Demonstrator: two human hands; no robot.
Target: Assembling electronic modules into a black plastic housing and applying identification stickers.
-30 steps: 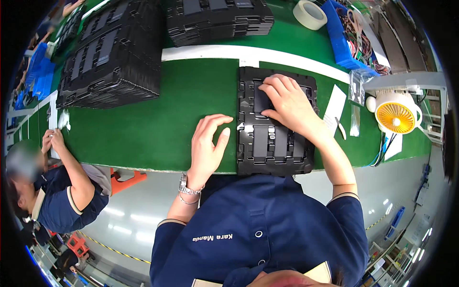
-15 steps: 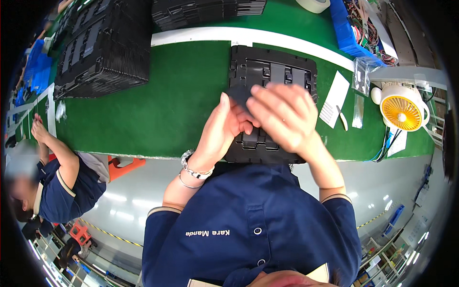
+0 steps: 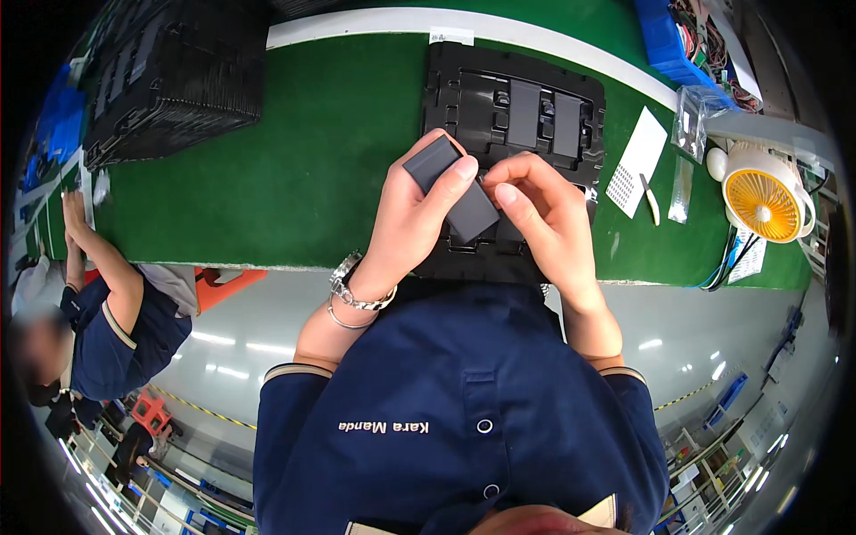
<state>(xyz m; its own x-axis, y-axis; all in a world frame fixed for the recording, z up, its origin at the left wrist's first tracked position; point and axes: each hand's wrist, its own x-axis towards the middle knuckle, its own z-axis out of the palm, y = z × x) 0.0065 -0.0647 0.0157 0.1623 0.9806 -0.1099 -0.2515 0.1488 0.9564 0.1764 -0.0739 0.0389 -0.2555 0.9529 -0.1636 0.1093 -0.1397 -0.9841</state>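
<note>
My left hand (image 3: 406, 209) is closed around a flat, dark grey rectangular block (image 3: 453, 189), with the thumb lying across its upper face. The block is tilted, its top end leaning left. At the block's right edge is my right hand (image 3: 548, 214), fingers curled in and thumb close to the index finger. Whatever those fingertips pinch, if anything, is hidden. Beneath both hands lies a black moulded tray (image 3: 477, 58) with shaped slots. Similar dark blocks (image 3: 524, 114) sit in its far slots, while my hands cover part of its near half.
A tall stack of black trays (image 3: 178, 80) stands at the left of the green table (image 3: 339, 152). To the right are a white sheet (image 3: 637, 152), a knife (image 3: 650, 198), clear plastic bags (image 3: 687, 125), a yellow-and-white fan (image 3: 762, 196) and a blue bin (image 3: 669, 40) of wires. Another person (image 3: 116, 312) works at far left.
My right hand has moved off the block's top to its right edge, and its fingers have curled. The block now shows more fully in my left hand. The whole view has shifted slightly.
</note>
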